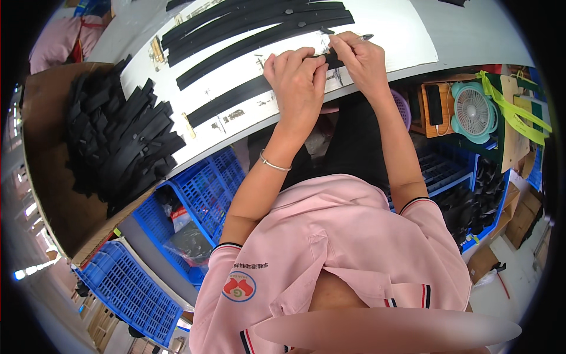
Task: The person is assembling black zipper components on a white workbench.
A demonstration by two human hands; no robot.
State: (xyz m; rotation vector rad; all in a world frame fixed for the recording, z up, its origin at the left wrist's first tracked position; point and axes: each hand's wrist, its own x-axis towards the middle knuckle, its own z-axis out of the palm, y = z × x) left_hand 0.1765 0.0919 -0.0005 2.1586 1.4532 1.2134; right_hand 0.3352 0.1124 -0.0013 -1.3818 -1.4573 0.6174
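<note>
On the white board (407,41) lies a long black strip (230,101) that looks like fabric. My left hand (296,82) rests over its right part, fingers bent and pressed together, holding it down. To the right, my right hand (364,62) is closed around a slim pen-like tool (367,37), whose dark end sticks out past the fingers. The strip's right end shows just between the two hands. A small black piece (327,30) lies by my right fingertips. Farther up the board, several more black strips (259,38) lie side by side.
At left, a cardboard box (50,135) holds a heap of black strips (118,130) spilling onto the board. Blue plastic crates (132,289) stand below the table. A small teal fan (473,111) and a phone (434,105) sit at right. Another person's pink clothing (59,44) shows at upper left.
</note>
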